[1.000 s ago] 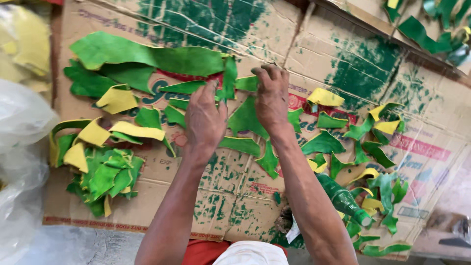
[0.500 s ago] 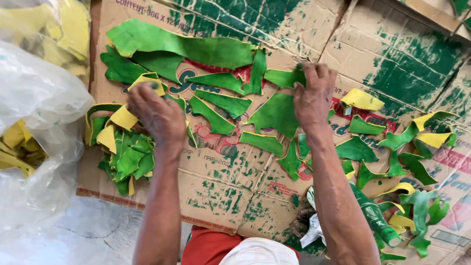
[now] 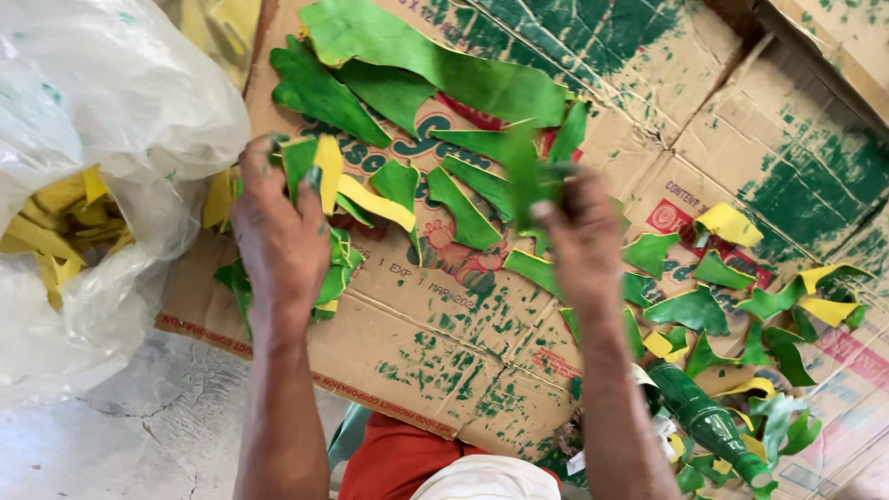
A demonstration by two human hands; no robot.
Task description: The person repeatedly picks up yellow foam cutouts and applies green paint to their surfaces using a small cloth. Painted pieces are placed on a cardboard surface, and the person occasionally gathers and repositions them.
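Flattened cardboard boxes [image 3: 435,333], smeared with green paint, are spread over a cracked concrete floor [image 3: 139,435]. Off to the left, a big clear plastic bag [image 3: 102,139] is stuffed with yellow scraps. Green and yellow cut pieces [image 3: 407,65] are scattered all over the cardboard, the long strips near the top. The left hand [image 3: 278,236] is laid palm-down, fingers slightly spread, on a small pile of green and yellow scraps [image 3: 324,222]. A narrow green strip [image 3: 523,176] is pinched upright by the right hand [image 3: 583,241]. A green glass bottle [image 3: 708,421] is lying at lower right.
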